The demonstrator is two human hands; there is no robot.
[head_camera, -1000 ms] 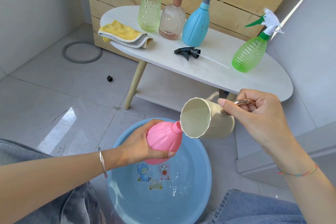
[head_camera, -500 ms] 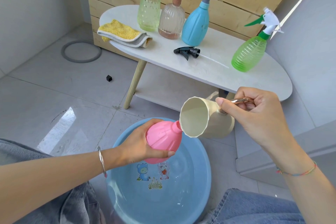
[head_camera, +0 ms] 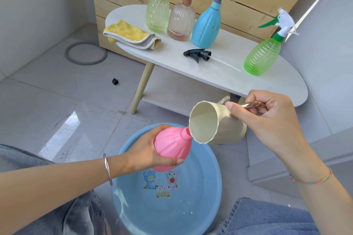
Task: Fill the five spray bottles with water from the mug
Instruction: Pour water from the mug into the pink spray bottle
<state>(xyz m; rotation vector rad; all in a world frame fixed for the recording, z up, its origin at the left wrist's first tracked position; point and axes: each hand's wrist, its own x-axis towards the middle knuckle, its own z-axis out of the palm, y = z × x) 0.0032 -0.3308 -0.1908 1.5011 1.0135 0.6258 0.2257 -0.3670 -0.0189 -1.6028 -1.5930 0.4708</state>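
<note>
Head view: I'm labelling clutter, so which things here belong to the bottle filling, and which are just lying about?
Job in hand: pink bottle held by the left hand; mug tipped at its neck by the right hand; blue basin; tall green bottle; clear ribbed bottle; blue bottle; green trigger bottle; black spray head.

Lying about: yellow cloth; grey ring; black cube.

Pink ribbed plastic bottle (head_camera: 172, 147); cream faceted mug (head_camera: 210, 122), copper handle (head_camera: 252, 104); blue round basin (head_camera: 210, 187), cartoon bear stickers (head_camera: 150, 177); yellow-grey folded cloth (head_camera: 129, 34).
</note>
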